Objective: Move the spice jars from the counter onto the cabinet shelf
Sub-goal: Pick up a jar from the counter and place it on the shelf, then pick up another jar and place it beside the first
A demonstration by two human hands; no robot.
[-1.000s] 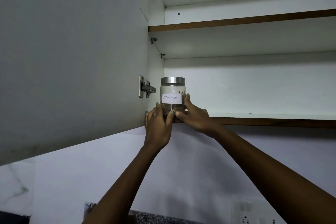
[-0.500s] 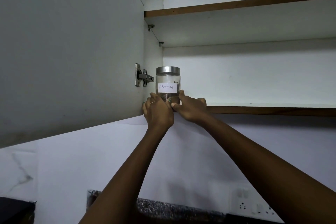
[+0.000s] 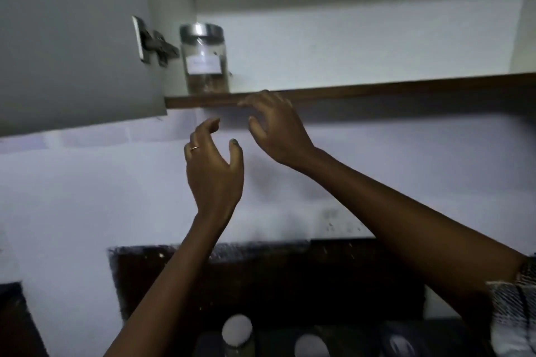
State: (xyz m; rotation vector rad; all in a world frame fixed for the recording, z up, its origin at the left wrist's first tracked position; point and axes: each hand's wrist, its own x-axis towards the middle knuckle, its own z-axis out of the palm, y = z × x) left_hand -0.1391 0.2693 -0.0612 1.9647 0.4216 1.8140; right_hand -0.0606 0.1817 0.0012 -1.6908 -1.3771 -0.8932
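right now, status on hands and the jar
Left hand open, empty. Right hand open, empty, below shelf edge. Spice jar upright on shelf, left end. More lids on counter below.

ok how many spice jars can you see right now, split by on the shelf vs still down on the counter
On the cabinet shelf: 1, the labelled jar with a metal lid
Down on the counter: 2 visible, by their pale lids
Total: 3 in view; more may lie below the frame edge.

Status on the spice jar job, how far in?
Done: one labelled jar stands on the cabinet shelf, at its left end. In hand: nothing; the left hand and right hand hang below the shelf, empty. Left: at least two round lids show blurred at the bottom; how many jars remain is unclear.
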